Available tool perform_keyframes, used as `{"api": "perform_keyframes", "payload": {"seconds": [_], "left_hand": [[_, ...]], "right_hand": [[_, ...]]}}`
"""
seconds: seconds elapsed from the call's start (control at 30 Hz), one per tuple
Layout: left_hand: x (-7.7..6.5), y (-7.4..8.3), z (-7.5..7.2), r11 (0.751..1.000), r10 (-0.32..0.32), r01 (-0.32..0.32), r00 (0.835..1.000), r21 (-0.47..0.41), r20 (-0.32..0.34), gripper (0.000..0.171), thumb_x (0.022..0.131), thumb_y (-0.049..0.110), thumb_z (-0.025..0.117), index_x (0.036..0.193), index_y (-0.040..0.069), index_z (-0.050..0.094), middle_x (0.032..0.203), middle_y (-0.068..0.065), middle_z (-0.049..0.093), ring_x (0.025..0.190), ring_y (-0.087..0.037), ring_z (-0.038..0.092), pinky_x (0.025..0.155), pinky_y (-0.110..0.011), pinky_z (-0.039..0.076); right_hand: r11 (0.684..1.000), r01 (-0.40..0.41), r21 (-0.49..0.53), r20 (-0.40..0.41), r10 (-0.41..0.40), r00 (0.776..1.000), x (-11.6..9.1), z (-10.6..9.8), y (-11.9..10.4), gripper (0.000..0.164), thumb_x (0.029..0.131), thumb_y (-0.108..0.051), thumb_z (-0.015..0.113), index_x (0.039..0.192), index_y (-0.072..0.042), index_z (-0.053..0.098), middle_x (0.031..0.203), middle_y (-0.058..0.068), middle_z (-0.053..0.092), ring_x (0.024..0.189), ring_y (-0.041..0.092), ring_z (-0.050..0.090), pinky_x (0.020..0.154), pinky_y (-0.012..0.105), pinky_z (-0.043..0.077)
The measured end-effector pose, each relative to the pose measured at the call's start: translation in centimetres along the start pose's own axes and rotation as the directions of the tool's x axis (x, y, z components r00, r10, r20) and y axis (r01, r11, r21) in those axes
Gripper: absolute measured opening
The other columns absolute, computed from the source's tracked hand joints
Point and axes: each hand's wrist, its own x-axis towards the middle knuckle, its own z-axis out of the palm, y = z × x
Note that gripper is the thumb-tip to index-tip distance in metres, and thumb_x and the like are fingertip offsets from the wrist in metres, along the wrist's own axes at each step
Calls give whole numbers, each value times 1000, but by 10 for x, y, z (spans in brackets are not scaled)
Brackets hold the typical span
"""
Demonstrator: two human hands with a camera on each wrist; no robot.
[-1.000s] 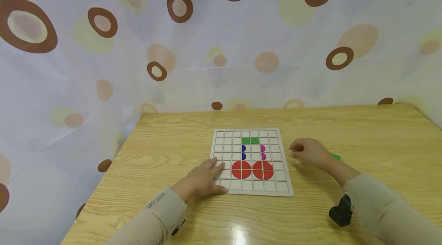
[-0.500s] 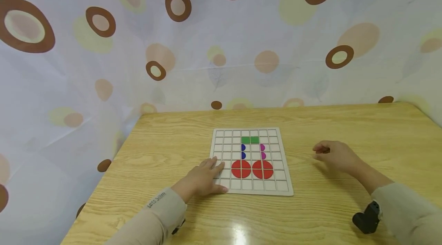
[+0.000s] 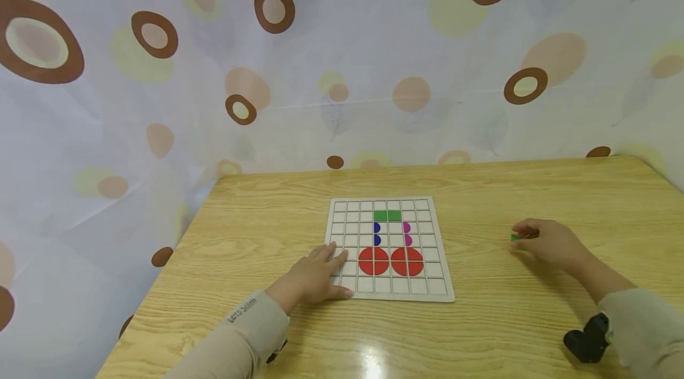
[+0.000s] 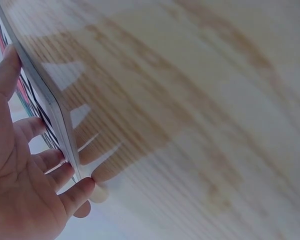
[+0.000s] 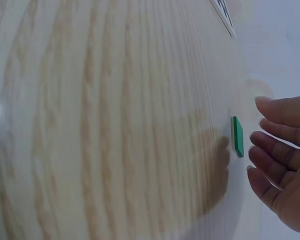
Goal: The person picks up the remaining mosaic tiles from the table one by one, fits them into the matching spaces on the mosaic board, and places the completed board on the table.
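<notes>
Green against the pale wood, a small flat piece (image 3: pixel 515 237) lies on the table (image 3: pixel 534 201) right at the fingertips of the right hand (image 3: pixel 550 243); in the right wrist view the same green piece (image 5: pixel 237 136) sits just beyond the loosely extended fingers (image 5: pixel 277 142), with a sliver of table showing between them, so the hand is relaxed and grasps nothing, though whether a fingertip touches the piece cannot be told. Well off to that hand's left lies a white grid board (image 3: pixel 342 212), and the left hand (image 3: pixel 315 277) rests flat on its near left corner, fingers spread and straight, pressing rather than gripping; the left wrist view shows those fingers (image 4: pixel 45 160) lying over the board's edge (image 4: pixel 50 100). On the board, just beyond the left hand's fingertips, sit two red circles (image 3: pixel 390 261); farther from the hand are two small blue half-rounds (image 3: pixel 377 234), two magenta half-rounds (image 3: pixel 407 234) and a pair of green squares (image 3: pixel 387 216). A curtain with brown rings (image 3: pixel 160 70) hangs behind the table.
</notes>
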Motion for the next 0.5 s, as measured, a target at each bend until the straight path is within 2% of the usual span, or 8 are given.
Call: {"api": "perform_keyframes", "payload": {"seconds": [0.13,0.37,0.5], "left_hand": [[0,0,0,1000,4,-4,1000,7,-4,77,75,58,50,137,17,28,141,-9,19,127,-28,17,97,-46,25],[1,0,1,1000,4,-4,1000,16,-5,77,75,58,50,137,17,28,141,-9,19,127,-27,18,96,-46,25],[0,0,0,1000,0,0,1000,16,-4,77,75,57,50,137,17,28,141,-9,19,127,-27,17,96,-46,25]], "right_hand": [[1000,-2,-4,6,2,1000,-2,-2,6,58,81,-32,59,114,14,44,106,31,49,94,44,46,69,45,43],[999,-8,43,31,6,999,-3,-3,10,61,80,-28,61,113,18,41,106,33,46,87,38,50,61,33,48],[1000,-16,20,30,16,999,-1,-3,10,57,79,-25,61,110,19,42,103,34,47,83,35,52,60,34,47]]}}
